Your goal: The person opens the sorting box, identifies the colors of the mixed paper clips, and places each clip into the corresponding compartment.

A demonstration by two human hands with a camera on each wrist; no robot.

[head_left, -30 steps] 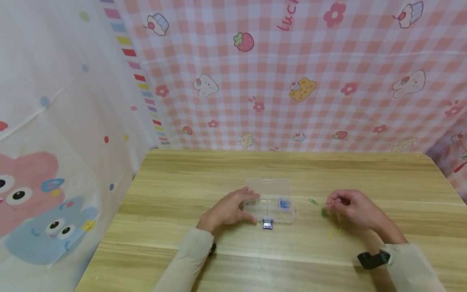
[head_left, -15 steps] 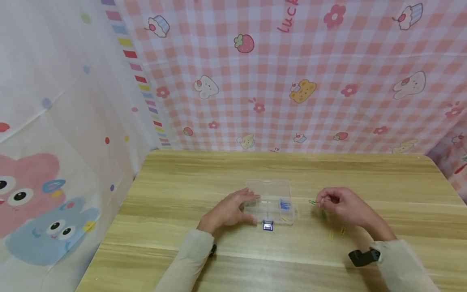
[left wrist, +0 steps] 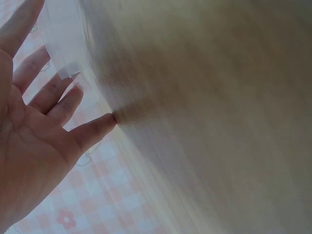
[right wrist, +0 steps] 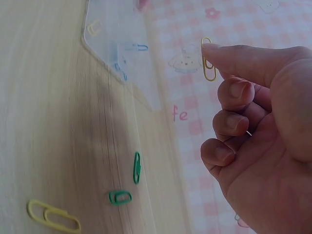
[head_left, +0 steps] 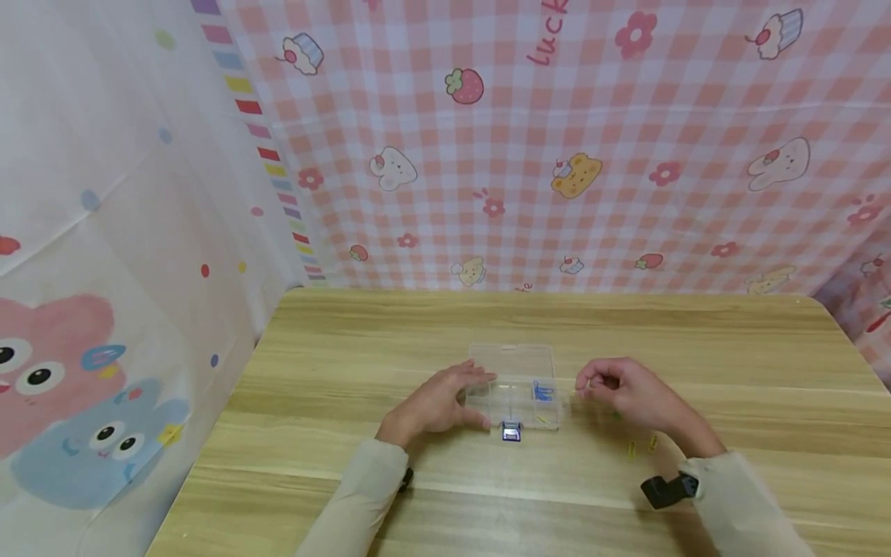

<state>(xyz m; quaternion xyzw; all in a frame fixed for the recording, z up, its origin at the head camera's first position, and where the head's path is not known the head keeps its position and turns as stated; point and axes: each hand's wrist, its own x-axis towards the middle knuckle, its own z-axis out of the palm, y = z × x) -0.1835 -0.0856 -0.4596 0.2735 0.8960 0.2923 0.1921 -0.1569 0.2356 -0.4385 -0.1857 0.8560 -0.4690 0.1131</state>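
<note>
A clear plastic box [head_left: 515, 359] with compartments lies on the table, its lid folded back. Blue paperclips [head_left: 543, 391] fill a right-hand compartment, and a yellow paperclip [head_left: 541, 418] sits in the one nearer the person. My left hand [head_left: 438, 396] rests against the box's left end, thumb low, fingers extended; in the left wrist view, fingers touch the clear plastic [left wrist: 63, 34]. Just right of the box, my right hand [head_left: 623, 393] pinches a yellow paperclip [right wrist: 210, 74] between thumb and index finger, the other fingers curled.
Loose green paperclips [right wrist: 137, 168] lie below the right hand, mostly covered by it in the head view. Two yellow paperclips [head_left: 632, 449] are nearer the person. A small shiny dark-blue rectangular piece [head_left: 511, 431] sits at the box's front edge. A checked cloth [head_left: 431, 216] hangs behind the table.
My right hand has moved left toward the box, carrying the yellow paperclip away from the loose clips. The left hand and the box have stayed in place.
</note>
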